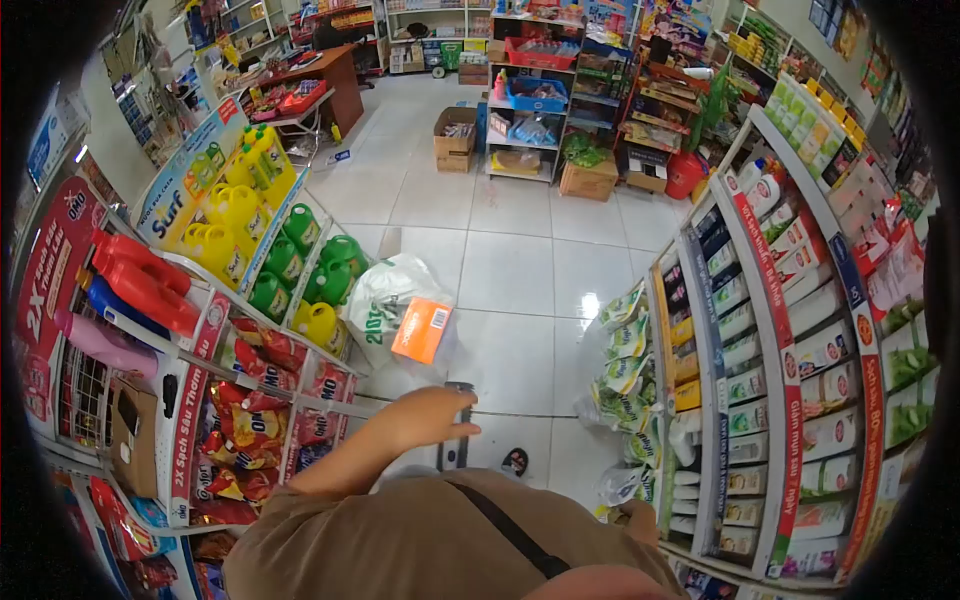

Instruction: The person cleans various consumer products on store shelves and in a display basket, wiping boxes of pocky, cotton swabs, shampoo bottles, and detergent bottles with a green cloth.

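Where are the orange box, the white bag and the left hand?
orange box [421, 330], head view, front face.
white bag [375, 300], head view, printed side.
left hand [430, 415], head view, back of hand.

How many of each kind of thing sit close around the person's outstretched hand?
White plastic bag: 1
Orange box: 1
Dark slim object under the left hand: 1
Total: 3

Your left hand [428, 415] is out over the tiled floor [520, 270], wrapped round a dark slim object [456, 452]. Your right hand [640, 522] hangs low beside the right shelf [790, 400]. Ahead, an orange box [422, 330] rests on a white sack [380, 295].
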Demonstrator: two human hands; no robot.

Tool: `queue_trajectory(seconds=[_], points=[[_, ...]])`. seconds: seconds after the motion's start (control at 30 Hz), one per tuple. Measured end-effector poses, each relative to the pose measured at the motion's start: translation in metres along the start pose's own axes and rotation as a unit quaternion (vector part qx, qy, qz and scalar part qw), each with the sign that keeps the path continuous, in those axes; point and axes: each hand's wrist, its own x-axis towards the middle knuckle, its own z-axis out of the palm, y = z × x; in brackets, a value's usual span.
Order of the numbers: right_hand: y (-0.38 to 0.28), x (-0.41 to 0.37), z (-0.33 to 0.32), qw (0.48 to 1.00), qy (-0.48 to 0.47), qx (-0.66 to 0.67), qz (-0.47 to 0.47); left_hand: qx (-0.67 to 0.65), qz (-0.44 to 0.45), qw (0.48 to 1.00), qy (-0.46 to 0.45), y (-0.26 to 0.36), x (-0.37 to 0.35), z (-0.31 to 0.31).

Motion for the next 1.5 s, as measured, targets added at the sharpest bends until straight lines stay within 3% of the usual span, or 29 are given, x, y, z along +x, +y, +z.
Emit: queue_trajectory(seconds=[0.13, 0.27, 0.47, 0.57, 0.6, 0.63, 0.7, 0.77, 0.87, 0.93, 0.97, 1.0, 1.03, 1.07, 1.1, 1.17, 1.2, 1.3, 1.33, 1.4, 1.43, 1.47, 1.5], points=[[-0.039, -0.037, -0.051, 0.989, 0.066, 0.103, -0.079, 0.023, -0.009, 1.000, 0.004, 0.046, 0.055, -0.014], [-0.061, -0.030, -0.059, 0.987, 0.026, 0.078, -0.137, 0.043, 0.017, 0.998, -0.036, 0.053, 0.092, -0.011], [-0.109, -0.025, -0.084, 0.963, -0.010, 0.061, -0.262, 0.014, -0.032, 0.999, -0.019, 0.034, 0.140, -0.014], [-0.087, 0.084, -0.065, 0.949, -0.137, 0.163, -0.232, -0.012, -0.044, 0.999, -0.016, 0.015, 0.167, -0.022], [-0.086, 0.166, -0.050, 0.963, -0.186, 0.190, -0.046, -0.023, -0.045, 0.999, -0.016, 0.008, 0.178, -0.026], [-0.092, 0.228, -0.038, 0.940, -0.227, 0.210, 0.142, -0.019, -0.049, 0.999, 0.010, -0.001, 0.190, -0.029], [-0.186, 0.240, -0.063, 0.960, -0.160, 0.230, 0.011, -0.011, -0.055, 0.996, 0.067, -0.027, 0.220, -0.034], [-0.252, 0.310, -0.061, 0.970, -0.037, 0.169, -0.168, -0.045, -0.035, 0.991, 0.121, -0.060, 0.260, -0.040], [-0.405, 0.338, -0.066, 0.897, -0.051, 0.378, -0.226, -0.122, -0.005, 0.962, 0.246, -0.117, 0.328, -0.055], [-0.514, 0.312, -0.073, 0.856, -0.084, 0.411, -0.301, -0.194, -0.034, 0.932, 0.304, -0.158, 0.379, -0.065], [-0.562, 0.293, -0.078, 0.837, -0.121, 0.398, -0.357, -0.384, -0.080, 0.873, 0.289, -0.157, 0.394, -0.082], [-0.602, 0.285, -0.079, 0.819, -0.128, 0.315, -0.462, -0.557, -0.119, 0.778, 0.266, -0.152, 0.411, -0.108], [-0.638, 0.276, -0.080, 0.786, -0.133, 0.228, -0.559, -0.708, -0.151, 0.650, 0.230, -0.153, 0.427, -0.131], [-0.675, 0.255, -0.090, 0.746, -0.061, 0.054, -0.661, -0.770, -0.104, 0.601, 0.187, -0.162, 0.441, -0.149], [-0.701, 0.243, -0.097, 0.671, 0.014, -0.121, -0.731, -0.801, -0.095, 0.566, 0.172, -0.169, 0.453, -0.165], [-0.730, 0.256, -0.093, 0.675, 0.027, -0.138, -0.725, -0.856, -0.078, 0.492, 0.141, -0.176, 0.472, -0.196], [-0.742, 0.266, -0.092, 0.676, 0.033, -0.144, -0.722, -0.834, -0.136, 0.509, 0.162, -0.175, 0.479, -0.212], [-0.766, 0.320, -0.098, 0.710, -0.109, -0.074, -0.692, -0.824, -0.203, 0.516, 0.118, -0.221, 0.518, -0.203], [-0.771, 0.344, -0.099, 0.720, -0.148, -0.056, -0.676, -0.798, -0.220, 0.555, 0.083, -0.230, 0.528, -0.205], [-0.779, 0.397, -0.103, 0.738, -0.228, -0.023, -0.635, -0.707, -0.250, 0.661, -0.008, -0.242, 0.548, -0.225], [-0.787, 0.424, -0.109, 0.757, -0.225, -0.009, -0.614, -0.656, -0.262, 0.706, -0.055, -0.247, 0.562, -0.236], [-0.796, 0.452, -0.117, 0.775, -0.221, 0.003, -0.592, -0.539, -0.298, 0.788, -0.021, -0.264, 0.582, -0.239], [-0.807, 0.478, -0.124, 0.793, -0.215, 0.013, -0.570, -0.381, -0.206, 0.899, 0.058, -0.288, 0.601, -0.244]])
